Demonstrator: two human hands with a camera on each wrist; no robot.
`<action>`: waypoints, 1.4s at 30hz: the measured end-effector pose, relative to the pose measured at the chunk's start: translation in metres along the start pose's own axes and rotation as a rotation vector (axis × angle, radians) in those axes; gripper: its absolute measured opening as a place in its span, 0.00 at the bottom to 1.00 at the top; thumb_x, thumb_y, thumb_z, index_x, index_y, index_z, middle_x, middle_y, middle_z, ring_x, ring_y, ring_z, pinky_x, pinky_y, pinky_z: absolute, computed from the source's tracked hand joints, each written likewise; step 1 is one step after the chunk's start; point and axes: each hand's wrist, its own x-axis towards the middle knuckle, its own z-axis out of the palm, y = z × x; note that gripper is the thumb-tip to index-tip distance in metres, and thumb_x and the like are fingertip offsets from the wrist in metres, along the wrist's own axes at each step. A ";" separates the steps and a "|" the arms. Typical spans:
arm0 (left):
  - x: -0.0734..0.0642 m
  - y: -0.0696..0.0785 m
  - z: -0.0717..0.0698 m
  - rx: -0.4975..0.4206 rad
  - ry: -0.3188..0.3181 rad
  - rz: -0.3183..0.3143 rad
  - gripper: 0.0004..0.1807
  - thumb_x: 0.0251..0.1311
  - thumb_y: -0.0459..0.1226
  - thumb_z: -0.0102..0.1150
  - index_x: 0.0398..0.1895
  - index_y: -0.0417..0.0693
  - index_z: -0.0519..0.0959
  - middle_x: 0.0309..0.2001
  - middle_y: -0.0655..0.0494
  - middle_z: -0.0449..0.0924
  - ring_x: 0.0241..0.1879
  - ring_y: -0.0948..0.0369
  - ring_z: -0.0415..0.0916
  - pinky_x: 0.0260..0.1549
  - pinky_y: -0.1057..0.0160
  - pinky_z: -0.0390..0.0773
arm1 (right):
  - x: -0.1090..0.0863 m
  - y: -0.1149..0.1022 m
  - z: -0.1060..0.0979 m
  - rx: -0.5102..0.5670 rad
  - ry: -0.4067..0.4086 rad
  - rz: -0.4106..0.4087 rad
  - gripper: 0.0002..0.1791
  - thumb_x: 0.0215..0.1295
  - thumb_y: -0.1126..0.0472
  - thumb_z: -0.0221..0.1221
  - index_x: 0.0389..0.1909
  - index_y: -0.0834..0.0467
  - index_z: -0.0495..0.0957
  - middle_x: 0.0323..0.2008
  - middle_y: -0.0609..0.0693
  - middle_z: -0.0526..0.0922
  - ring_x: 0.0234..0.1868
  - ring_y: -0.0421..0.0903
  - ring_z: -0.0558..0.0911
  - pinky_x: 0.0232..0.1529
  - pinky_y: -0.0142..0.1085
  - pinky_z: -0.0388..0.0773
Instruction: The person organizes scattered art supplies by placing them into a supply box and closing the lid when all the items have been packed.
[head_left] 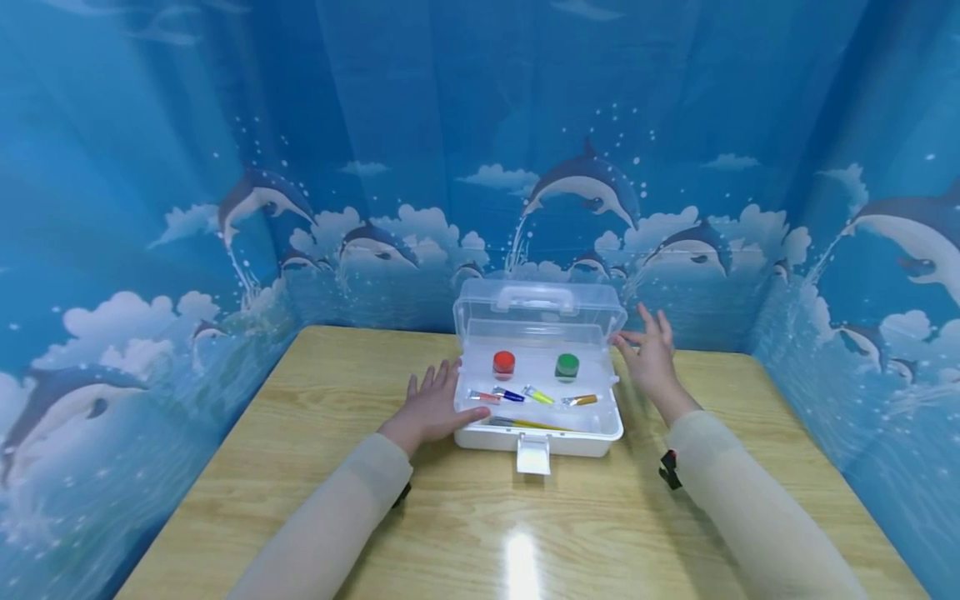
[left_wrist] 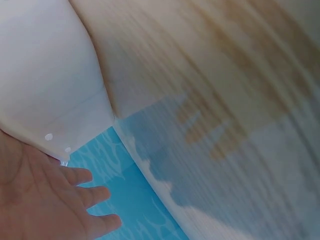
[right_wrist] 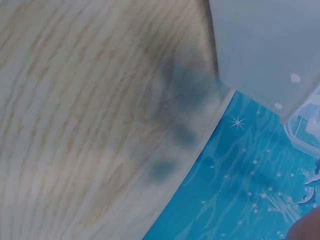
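A white box [head_left: 487, 439] with a clear lid [head_left: 480, 312] tipped up at its back stands on the table. Within it are a red-capped jar [head_left: 504, 364], a green-capped jar [head_left: 567, 366], several small paint tubes [head_left: 538, 394] and a yellow-handled paintbrush [head_left: 525, 423]. My left hand [head_left: 426, 411] lies along the box's left side, fingers extended, thumb over the front rim. In the left wrist view, that hand [left_wrist: 45, 200] is spread beside the white wall. At the lid's lower right edge, my right hand [head_left: 652, 367] touches with thumb and forefinger; its other fingers are raised.
A wood-grain table [head_left: 330, 392] carries the box near its back edge. Blue curtains [head_left: 420, 125] printed with dolphins enclose the back and both sides. The white front latch [head_left: 533, 456] hangs down over the front wall.
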 end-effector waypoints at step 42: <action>-0.015 -0.011 -0.018 0.023 -0.082 0.032 0.60 0.56 0.73 0.53 0.82 0.54 0.42 0.81 0.44 0.36 0.78 0.41 0.32 0.72 0.37 0.31 | -0.035 -0.006 -0.030 -0.142 0.114 -0.393 0.10 0.65 0.63 0.66 0.41 0.66 0.86 0.76 0.60 0.57 0.77 0.64 0.44 0.68 0.71 0.40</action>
